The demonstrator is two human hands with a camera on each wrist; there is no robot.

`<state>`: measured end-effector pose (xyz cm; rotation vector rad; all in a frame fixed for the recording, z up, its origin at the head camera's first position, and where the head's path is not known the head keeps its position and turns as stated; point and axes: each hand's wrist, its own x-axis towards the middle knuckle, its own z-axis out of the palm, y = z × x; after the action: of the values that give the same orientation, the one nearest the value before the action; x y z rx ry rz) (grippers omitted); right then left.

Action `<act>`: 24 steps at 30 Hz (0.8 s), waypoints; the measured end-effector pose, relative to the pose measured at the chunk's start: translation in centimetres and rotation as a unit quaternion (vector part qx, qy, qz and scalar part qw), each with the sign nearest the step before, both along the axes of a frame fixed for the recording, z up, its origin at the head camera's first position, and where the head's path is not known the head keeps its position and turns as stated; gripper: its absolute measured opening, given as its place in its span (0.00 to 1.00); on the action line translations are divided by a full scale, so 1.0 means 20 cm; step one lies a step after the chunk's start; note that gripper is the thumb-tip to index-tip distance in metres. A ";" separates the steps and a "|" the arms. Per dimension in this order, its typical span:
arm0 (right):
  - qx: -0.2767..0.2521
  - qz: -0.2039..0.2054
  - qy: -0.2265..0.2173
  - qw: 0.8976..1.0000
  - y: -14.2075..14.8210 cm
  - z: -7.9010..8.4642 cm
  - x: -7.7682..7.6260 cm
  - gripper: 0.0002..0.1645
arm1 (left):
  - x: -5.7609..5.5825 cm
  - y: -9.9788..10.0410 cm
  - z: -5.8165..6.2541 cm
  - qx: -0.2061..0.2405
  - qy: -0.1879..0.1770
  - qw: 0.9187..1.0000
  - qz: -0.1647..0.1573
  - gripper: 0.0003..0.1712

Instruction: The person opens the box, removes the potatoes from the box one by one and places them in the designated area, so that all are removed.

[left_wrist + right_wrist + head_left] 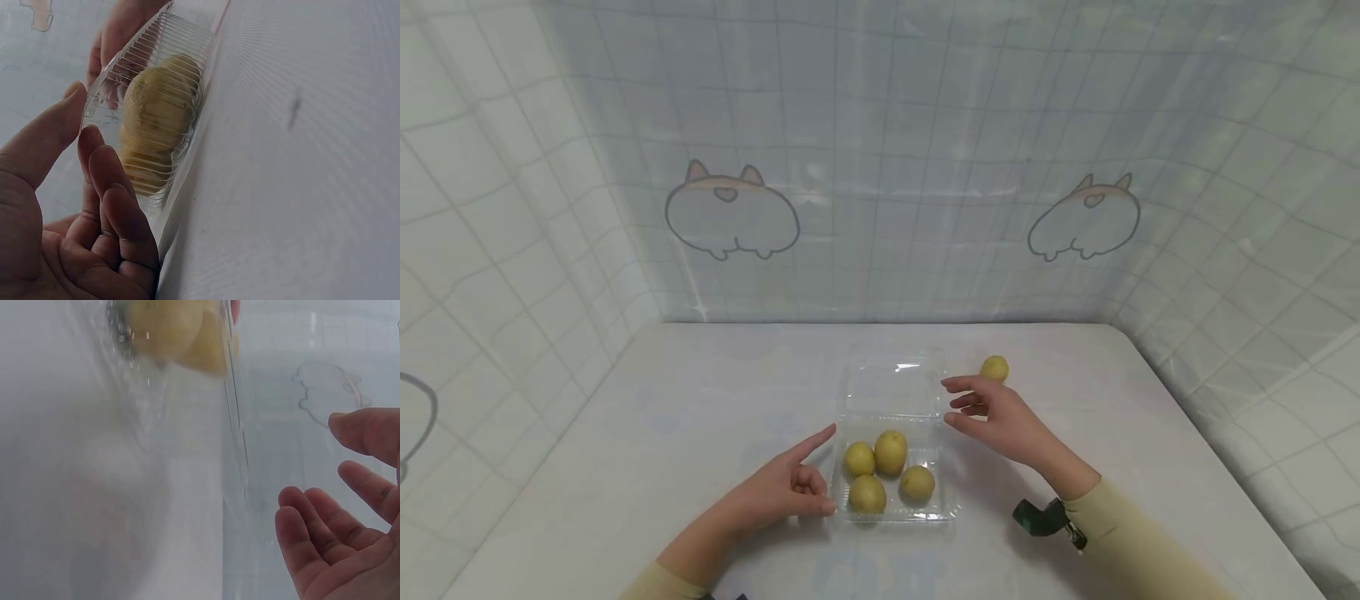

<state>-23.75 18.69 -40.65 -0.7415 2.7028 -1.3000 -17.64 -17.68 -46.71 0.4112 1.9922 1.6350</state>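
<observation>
A clear plastic clamshell box (pixel 947 483) stands with its lid (pixel 891 387) folded back, away from me. Several small yellow potatoes (pixel 891 452) lie in its base. At the left side is my left hand (pixel 786 483), thumb tip at the near corner and index finger stretched toward the hinge, its other fingers bent. The left wrist view shows that thumb (pixel 69 94) right at the ribbed box's rim. My right hand (pixel 996 417) hovers beside the lid's right edge, fingers loosely bent, thumb apart; nothing is between its fingers (pixel 294 531).
One more potato (pixel 995 367) lies on the white table (pixel 715 392) just beyond the right hand, partly hidden by it. Pale grid-patterned curtains (pixel 910 233) with cartoon animal drawings enclose the back and both sides. A dark green band (pixel 1041 518) hangs at the right wrist.
</observation>
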 end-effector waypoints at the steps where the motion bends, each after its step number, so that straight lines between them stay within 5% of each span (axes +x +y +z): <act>1: -0.003 0.005 0.000 1.000 -0.01 0.00 0.01 0.28 | 0.00 0.00 0.00 -0.001 -0.001 1.000 0.001 0.59; 9: -0.021 0.047 0.006 0.999 -0.08 -0.02 0.04 0.27 | -0.01 0.00 -0.01 -0.001 0.005 1.000 -0.001 0.59; 24: 0.023 0.103 0.038 0.994 -0.20 -0.08 0.09 0.27 | -0.01 0.00 -0.02 -0.005 0.012 1.000 -0.001 0.61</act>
<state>-21.88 14.62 -42.27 -1.0530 2.6163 -1.1815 -17.93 -17.61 -47.07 0.4304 2.0159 1.6251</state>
